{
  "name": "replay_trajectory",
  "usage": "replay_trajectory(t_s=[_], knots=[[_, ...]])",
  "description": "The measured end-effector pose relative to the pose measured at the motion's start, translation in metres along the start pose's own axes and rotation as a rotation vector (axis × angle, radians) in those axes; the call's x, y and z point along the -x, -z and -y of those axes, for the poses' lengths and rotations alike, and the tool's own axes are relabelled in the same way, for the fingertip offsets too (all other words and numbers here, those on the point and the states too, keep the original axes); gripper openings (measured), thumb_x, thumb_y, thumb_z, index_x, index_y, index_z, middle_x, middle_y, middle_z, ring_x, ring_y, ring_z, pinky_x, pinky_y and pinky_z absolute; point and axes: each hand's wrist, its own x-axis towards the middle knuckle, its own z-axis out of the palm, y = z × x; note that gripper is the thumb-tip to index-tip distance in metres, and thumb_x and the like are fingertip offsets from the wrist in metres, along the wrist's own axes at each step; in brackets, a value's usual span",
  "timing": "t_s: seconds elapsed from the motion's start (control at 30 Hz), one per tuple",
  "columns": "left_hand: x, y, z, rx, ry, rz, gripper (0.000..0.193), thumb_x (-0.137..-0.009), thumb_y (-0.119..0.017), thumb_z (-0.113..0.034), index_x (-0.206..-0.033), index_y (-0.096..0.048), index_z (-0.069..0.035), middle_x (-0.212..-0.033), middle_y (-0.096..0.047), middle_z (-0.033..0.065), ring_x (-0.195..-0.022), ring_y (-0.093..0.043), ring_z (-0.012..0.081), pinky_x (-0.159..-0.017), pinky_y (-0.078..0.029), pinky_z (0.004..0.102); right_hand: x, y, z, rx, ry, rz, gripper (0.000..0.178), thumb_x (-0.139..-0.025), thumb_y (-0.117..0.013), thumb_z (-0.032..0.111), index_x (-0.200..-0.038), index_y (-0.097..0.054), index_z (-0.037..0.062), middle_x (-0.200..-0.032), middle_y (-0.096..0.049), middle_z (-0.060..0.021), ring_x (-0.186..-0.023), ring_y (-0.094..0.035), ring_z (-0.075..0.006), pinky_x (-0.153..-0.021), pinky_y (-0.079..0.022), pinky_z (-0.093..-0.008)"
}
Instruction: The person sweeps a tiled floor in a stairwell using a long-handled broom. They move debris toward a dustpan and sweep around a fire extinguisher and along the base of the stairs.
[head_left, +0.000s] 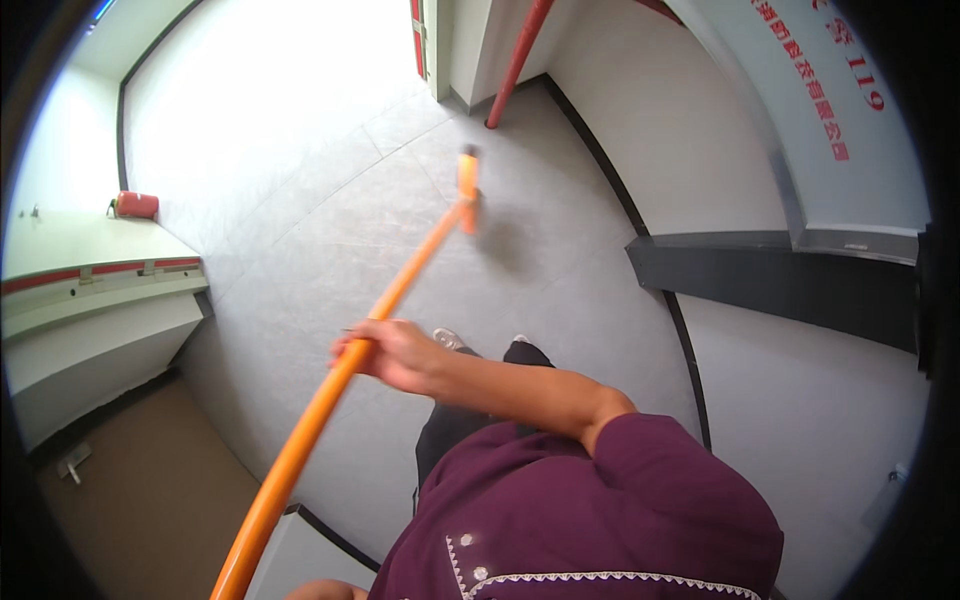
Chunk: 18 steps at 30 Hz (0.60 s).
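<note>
My right hand (392, 354) is closed around a long orange pole (300, 440), with the arm reaching across in front of my body. The pole slants from the lower left edge up to the middle of the floor. At its far end is a short orange crosspiece (468, 190) with a dark tip, smeared by motion. I cannot make out what kind of head it is, or whether it touches the floor. A strip of bare skin from my left arm (328, 591) shows at the bottom edge; my left hand is out of the picture.
Grey tiles cover the floor (330, 230). A red fire extinguisher (137, 205) is by the left wall. A red pipe (515, 70) rises at the back. A dark ledge (770, 280) juts from the right wall under a glass cabinet (850, 150). A brown door (140, 490) is at lower left.
</note>
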Motion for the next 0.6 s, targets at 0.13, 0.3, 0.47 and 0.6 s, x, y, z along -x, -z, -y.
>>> replay_trajectory(t_s=[0.13,0.3,0.47,0.6], knots=[[0.021,0.006,0.078,-0.115,0.473,-0.329,0.014,-0.076,-0.049,-0.003,-0.077,-0.036,-0.008,-0.055,-0.035,0.0005,-0.049,-0.035,0.0115,-0.054,-0.032,0.0264,0.034,0.076,0.058,-0.026,0.052,-0.422,0.011,-0.081,-0.046,0.001,-0.089,-0.042,-0.0049,-0.089,-0.052,-0.0184,-0.086,-0.055,-0.0303,-0.086,-0.046,-0.0431],[0.021,-0.063,0.184,0.028,0.726,-0.089,0.019,-0.068,-0.051,0.006,-0.086,-0.046,-0.001,-0.056,-0.048,0.0079,-0.054,-0.051,0.0184,-0.062,-0.045,0.0311,0.038,0.197,0.149,-0.095,-0.002,-0.475,0.013,-0.077,-0.053,0.001,-0.087,-0.05,-0.006,-0.083,-0.056,-0.0154,-0.083,-0.056,-0.0249,-0.085,-0.046,-0.0342],[-0.069,-0.051,0.171,-0.06,0.296,-0.005,0.016,-0.075,-0.052,-0.004,-0.089,-0.045,-0.005,-0.052,-0.041,0.0029,-0.045,-0.039,0.0123,-0.053,-0.038,0.026,-0.057,0.077,0.144,-0.132,-0.06,-0.329,0.009,-0.077,-0.05,-0.005,-0.083,-0.043,-0.0041,-0.087,-0.053,-0.0191,-0.086,-0.056,-0.0306,-0.088,-0.045,-0.0411],[-0.13,-0.069,0.146,-0.052,-0.012,0.021,0.012,-0.087,-0.045,-0.015,-0.079,-0.04,-0.006,-0.051,-0.032,-0.0002,-0.045,-0.031,0.0115,-0.054,-0.037,0.0319,-0.087,-0.02,0.165,0.022,-0.107,-0.126,0.009,-0.08,-0.05,0.0,-0.087,-0.046,-0.0044,-0.088,-0.056,-0.0192,-0.087,-0.058,-0.0304,-0.085,-0.048,-0.0405]])
